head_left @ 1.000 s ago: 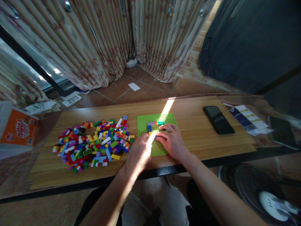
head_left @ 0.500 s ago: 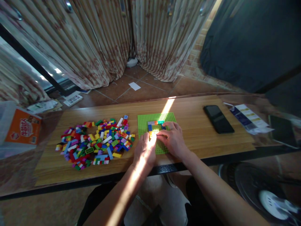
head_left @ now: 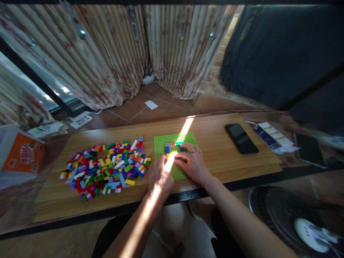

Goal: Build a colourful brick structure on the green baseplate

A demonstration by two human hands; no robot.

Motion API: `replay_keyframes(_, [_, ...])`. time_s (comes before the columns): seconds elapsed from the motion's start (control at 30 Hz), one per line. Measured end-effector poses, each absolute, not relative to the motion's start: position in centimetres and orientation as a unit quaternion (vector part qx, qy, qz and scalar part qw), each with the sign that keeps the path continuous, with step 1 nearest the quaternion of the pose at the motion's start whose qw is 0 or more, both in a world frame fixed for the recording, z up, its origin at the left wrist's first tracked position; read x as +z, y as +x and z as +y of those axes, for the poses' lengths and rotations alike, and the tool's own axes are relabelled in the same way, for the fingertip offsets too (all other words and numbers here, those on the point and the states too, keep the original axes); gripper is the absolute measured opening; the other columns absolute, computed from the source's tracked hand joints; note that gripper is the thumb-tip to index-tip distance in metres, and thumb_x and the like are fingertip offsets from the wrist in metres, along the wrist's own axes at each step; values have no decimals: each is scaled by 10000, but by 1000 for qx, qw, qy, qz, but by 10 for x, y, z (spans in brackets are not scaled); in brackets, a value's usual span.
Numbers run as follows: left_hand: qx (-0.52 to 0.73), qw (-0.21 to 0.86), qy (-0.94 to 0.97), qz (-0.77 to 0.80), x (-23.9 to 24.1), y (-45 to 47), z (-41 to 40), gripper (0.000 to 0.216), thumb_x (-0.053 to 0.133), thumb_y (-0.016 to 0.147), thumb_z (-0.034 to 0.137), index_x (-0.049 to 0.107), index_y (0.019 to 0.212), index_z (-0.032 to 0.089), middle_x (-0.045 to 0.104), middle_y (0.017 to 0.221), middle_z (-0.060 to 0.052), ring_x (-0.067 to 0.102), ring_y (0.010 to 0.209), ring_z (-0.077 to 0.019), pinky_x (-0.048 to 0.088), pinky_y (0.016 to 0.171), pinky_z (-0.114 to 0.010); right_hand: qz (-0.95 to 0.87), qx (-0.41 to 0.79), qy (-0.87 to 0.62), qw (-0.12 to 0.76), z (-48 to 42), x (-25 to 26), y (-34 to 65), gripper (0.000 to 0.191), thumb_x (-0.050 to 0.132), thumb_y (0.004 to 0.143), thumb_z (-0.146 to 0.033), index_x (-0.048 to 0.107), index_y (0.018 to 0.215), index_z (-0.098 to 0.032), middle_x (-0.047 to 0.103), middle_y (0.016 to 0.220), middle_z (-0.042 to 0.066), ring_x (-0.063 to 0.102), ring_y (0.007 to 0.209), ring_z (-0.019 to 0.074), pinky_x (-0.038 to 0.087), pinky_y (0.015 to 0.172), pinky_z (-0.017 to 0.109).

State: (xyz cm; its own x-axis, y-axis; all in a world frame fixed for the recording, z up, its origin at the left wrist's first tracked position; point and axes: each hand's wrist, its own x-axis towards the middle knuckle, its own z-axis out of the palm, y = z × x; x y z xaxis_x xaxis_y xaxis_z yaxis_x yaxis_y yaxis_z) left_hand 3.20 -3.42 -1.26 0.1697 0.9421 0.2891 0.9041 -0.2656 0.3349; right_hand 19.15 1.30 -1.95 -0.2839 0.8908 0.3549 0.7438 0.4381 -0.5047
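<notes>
A green studded baseplate (head_left: 159, 142) lies on the wooden table in front of me. On it, small toy building bricks (head_left: 167, 149) in grey, orange, teal, blue and yellow form a rectangular outline. My left hand (head_left: 160, 176) is closed at the outline's near left corner, fingertips pinched on a brick there. From the right, my right hand (head_left: 195, 164) reaches over the plate, thumb and fingers bent together on the bricks of the near right part. Both hands' fingertips almost meet. Bright sunlight and the fingers hide the exact brick between them.
Left of the plate spreads a pile of loose multicoloured bricks (head_left: 107, 168). A black phone (head_left: 242, 138) lies on the table's right part, with printed papers (head_left: 275, 136) beyond it. An orange-labelled plastic box (head_left: 23, 154) stands at far left; a round black fan-like object (head_left: 279, 211) is at lower right.
The camera view has shifted, so the table and things sit slightly lower and further left. Both hands stay at the same part of the brick outline with little visible motion.
</notes>
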Motion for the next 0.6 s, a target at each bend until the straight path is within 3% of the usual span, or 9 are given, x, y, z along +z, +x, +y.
replay_keyframes(0.1, [226, 34, 760, 609, -14, 33, -34, 515, 430, 771, -13, 624, 1199, 196, 609, 1018, -102, 560, 899, -238, 521, 776, -347, -750, 172, -511, 382, 22, -15, 200, 167, 673, 827, -342, 746, 952, -258, 641, 1164, 98, 566, 1112, 256, 431, 956, 462])
replay_keyframes(0.27, [260, 34, 744, 614, -13, 32, -34, 566, 447, 758, -23, 576, 1257, 210, 610, 1086, -94, 565, 936, -229, 527, 808, -342, -549, 290, -565, 544, 42, -15, 209, 200, 632, 824, -364, 739, 857, -198, 723, 888, 76, 661, 850, 211, 510, 772, 366])
replay_keyframes(0.47, [322, 3, 734, 598, -9, 44, -42, 398, 481, 872, 118, 564, 1258, 166, 583, 1254, -129, 547, 1096, -261, 487, 948, -425, -477, 350, -555, 585, 46, -13, 200, 217, 693, 758, -384, 739, 813, -180, 733, 791, 53, 661, 750, 183, 505, 728, 331])
replay_keyframes(0.6, [273, 33, 771, 574, -14, 60, -52, 472, 495, 902, 230, 457, 1359, 118, 537, 1373, -146, 452, 1302, -289, 361, 1101, -518, -488, 342, -554, 582, 45, -5, 194, 216, 683, 767, -382, 739, 806, -176, 733, 777, 51, 663, 762, 187, 508, 737, 332])
